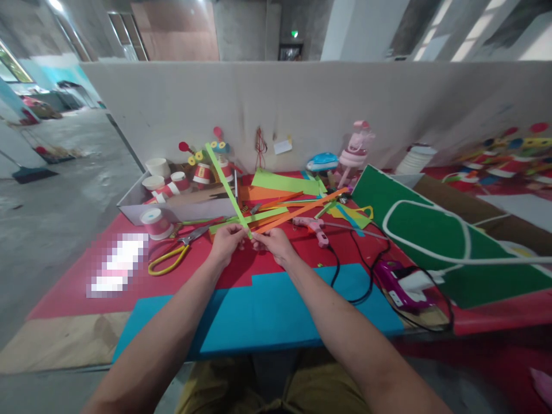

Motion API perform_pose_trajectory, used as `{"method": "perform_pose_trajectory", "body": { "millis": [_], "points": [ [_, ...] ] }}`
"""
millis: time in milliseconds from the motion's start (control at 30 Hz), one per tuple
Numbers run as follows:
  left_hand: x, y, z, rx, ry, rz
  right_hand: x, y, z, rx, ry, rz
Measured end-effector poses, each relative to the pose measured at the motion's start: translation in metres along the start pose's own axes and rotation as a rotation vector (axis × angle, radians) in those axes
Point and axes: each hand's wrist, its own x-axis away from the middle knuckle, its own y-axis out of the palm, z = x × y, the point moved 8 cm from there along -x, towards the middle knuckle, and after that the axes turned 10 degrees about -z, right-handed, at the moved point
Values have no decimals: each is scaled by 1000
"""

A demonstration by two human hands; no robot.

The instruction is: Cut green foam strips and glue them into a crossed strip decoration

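Over the red tabletop my left hand (227, 242) is closed, its fingertips pinching the lower end of a light green paper strip (226, 187) that slants up and left. Close beside it, my right hand (275, 242) pinches the near end of an orange paper strip (308, 207), which stretches up and right. The two strip ends meet between my fingertips; whether they are joined I cannot tell. Scissors with yellow handles (168, 260) lie left of my left hand. A pink glue gun (314, 229) rests to the right of my right hand. More paper strips lie behind my hands.
Blue sheets (284, 310) cover the table's front edge. At the left, paper cups (157, 223) stand by a white box (194, 211). A purple power strip (399, 287) with black cords and a green board (435, 241) are at the right. A white partition (241, 98) stands behind.
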Motion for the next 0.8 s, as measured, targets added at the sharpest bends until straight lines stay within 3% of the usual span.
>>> {"method": "perform_pose_trajectory", "body": {
  "millis": [200,333,533,800],
  "points": [
    [-1,2,-6,132,-70,-32,-1,-6,1,-167,-32,62],
    [-1,10,-11,167,-88,-114,-3,-8,2,-220,-54,87],
    [-2,11,-12,143,-29,-79,-2,-1,1,-115,-77,53],
    [0,7,-12,158,-75,-44,-2,2,-1,-28,-47,19]
  ]
}}
